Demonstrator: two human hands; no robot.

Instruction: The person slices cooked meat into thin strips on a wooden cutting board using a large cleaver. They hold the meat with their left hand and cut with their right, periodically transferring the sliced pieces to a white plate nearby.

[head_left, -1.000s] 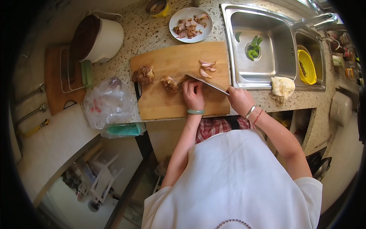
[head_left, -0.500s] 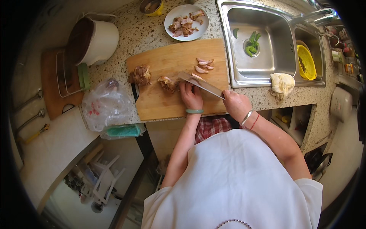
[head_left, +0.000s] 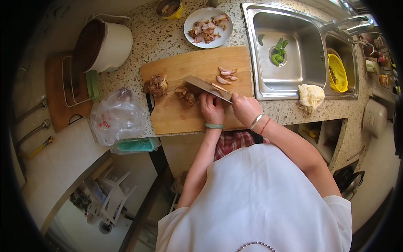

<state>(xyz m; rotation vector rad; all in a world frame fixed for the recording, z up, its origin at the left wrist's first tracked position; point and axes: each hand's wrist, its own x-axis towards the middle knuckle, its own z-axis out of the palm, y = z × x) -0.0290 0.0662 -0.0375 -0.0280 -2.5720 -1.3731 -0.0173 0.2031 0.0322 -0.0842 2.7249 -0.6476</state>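
Observation:
My right hand (head_left: 247, 110) grips the handle end of a cleaver (head_left: 205, 87), its broad blade slanting up and left across the wooden cutting board (head_left: 176, 122). Close against the blade's near side is my left hand (head_left: 213, 110), fingers curled down; whatever they press on is hidden. Just left of those fingers sits a browned chunk of meat (head_left: 184, 95). A larger browned chunk (head_left: 157, 85) rests near the board's left edge. One thin slice (head_left: 220, 87) lies along the blade's far side. Several pale meat slices (head_left: 226, 75) are grouped beyond it.
Beyond the board stands a white plate (head_left: 218, 40) of cut meat, beside a yellow bowl (head_left: 173, 14). Green peppers (head_left: 278, 52) lie in the steel sink (head_left: 300, 75); a cloth (head_left: 311, 97) drapes its edge. Left are a plastic bag (head_left: 117, 115) and a white cooker (head_left: 115, 44).
The cleaver and my right hand have shifted left, so the blade tip now reaches above the smaller meat chunk. My left hand stays almost in place.

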